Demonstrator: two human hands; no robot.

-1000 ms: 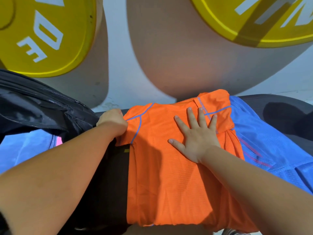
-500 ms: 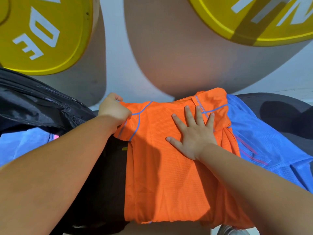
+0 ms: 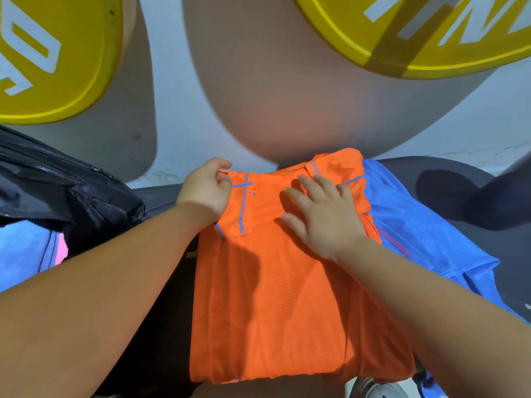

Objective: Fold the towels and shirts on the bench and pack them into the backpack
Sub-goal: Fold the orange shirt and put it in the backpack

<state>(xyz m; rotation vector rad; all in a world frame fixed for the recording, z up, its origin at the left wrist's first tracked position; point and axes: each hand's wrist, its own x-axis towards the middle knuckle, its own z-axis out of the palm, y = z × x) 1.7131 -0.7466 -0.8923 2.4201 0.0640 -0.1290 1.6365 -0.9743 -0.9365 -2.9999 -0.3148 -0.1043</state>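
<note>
An orange shirt with thin blue seams lies across the dark bench, reaching toward me. My left hand pinches the shirt's left sleeve, which is folded in over the body. Flat on the upper chest of the shirt lies my right hand, fingers spread. A blue shirt is spread on the bench to the right, partly under the orange one. The black backpack sits at the left, unzipped, with blue and pink fabric showing in its opening.
Two big yellow discs with white letters lean on the pale wall behind the bench. A dark rounded object lies on the bench at the far right. A light shoe shows at the bottom edge.
My left hand has drawn the left sleeve inward over the shirt's body, so the fold is now narrower. My right hand stayed pressed on the chest, shifting slightly.
</note>
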